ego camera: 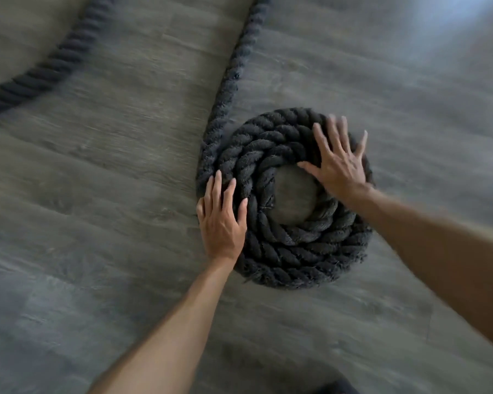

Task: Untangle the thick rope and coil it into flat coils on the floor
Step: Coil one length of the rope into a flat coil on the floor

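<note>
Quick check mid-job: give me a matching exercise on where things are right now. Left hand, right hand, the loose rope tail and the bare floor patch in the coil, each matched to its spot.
Things:
1. left hand
2. right hand
3. loose rope tail
4. bare floor patch

Places:
A. runs from the coil's upper-left edge toward the top of the view
B. spread flat on the coil's upper-right turns
C. ringed by the innermost turn
D. against the coil's outer left edge

Pairs: 1-D, 2-B, 3-A, 4-C

Dim, motion blur at edges; glare top right, maybe window; wide-angle distortion.
</note>
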`<action>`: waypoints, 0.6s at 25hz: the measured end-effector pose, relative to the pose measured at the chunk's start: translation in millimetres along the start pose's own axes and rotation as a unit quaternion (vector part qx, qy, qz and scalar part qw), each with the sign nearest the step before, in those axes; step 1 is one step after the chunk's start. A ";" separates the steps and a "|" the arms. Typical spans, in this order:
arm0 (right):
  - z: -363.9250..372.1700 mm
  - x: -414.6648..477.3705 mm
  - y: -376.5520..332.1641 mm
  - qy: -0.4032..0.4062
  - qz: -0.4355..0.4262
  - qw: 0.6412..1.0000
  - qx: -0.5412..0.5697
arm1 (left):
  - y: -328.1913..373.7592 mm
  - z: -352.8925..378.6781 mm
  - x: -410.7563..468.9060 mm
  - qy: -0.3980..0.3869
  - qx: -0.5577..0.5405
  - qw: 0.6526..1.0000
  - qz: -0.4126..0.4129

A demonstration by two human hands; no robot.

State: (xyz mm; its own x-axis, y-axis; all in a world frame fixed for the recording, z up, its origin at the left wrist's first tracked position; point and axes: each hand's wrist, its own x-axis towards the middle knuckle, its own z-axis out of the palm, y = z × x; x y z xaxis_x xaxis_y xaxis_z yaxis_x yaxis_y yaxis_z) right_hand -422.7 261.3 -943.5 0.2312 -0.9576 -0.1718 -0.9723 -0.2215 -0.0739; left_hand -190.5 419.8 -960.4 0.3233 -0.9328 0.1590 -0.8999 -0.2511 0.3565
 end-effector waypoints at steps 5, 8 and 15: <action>26.7 -58.8 -26.5 0.002 0.240 0.967 0.080 | 7.9 0.8 0.6 0.007 -0.008 1.000 -0.022; 25.1 -41.5 -17.4 0.018 0.203 0.977 0.065 | 15.2 1.3 8.0 0.002 0.002 0.999 -0.042; 6.8 52.8 0.5 0.022 0.059 0.997 0.038 | 53.5 21.7 29.8 0.053 -0.048 0.982 -0.174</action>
State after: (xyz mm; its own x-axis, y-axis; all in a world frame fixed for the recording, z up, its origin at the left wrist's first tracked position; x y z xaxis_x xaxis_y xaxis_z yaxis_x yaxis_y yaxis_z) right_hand -410.7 211.9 -959.3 0.1128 -0.9838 -0.1395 -0.9869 -0.0947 -0.1305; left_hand -235.4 373.0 -956.5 0.6404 -0.7608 0.1054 -0.6988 -0.5202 0.4909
